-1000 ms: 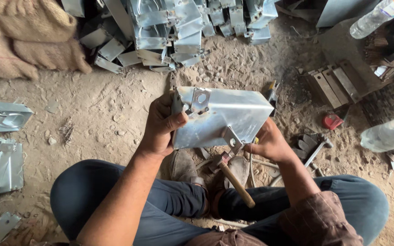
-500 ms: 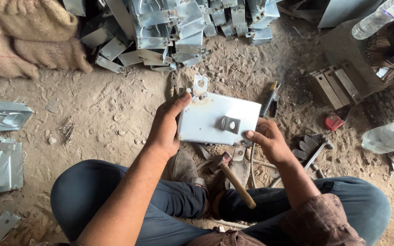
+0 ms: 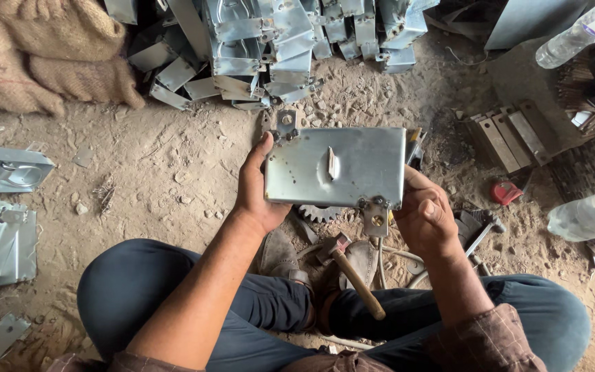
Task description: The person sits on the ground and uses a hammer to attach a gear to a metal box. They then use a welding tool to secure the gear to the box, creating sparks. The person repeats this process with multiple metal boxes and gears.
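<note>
While we sit cross-legged on the dirt floor (image 3: 173,158), we hold a flat grey metal plate (image 3: 335,167) up between both hands. Our left hand (image 3: 256,187) clasps its left edge, fingers curled behind and thumb on the face. Our right hand (image 3: 425,215) grips the lower right corner, fingers closed by a small bracket (image 3: 374,218). Below the plate, a wooden-handled hammer (image 3: 352,272) lies between our knees, and a stack of metal parts (image 3: 277,41) lies along the floor's far edge.

Metal plate (image 3: 335,165) between both hands
</note>
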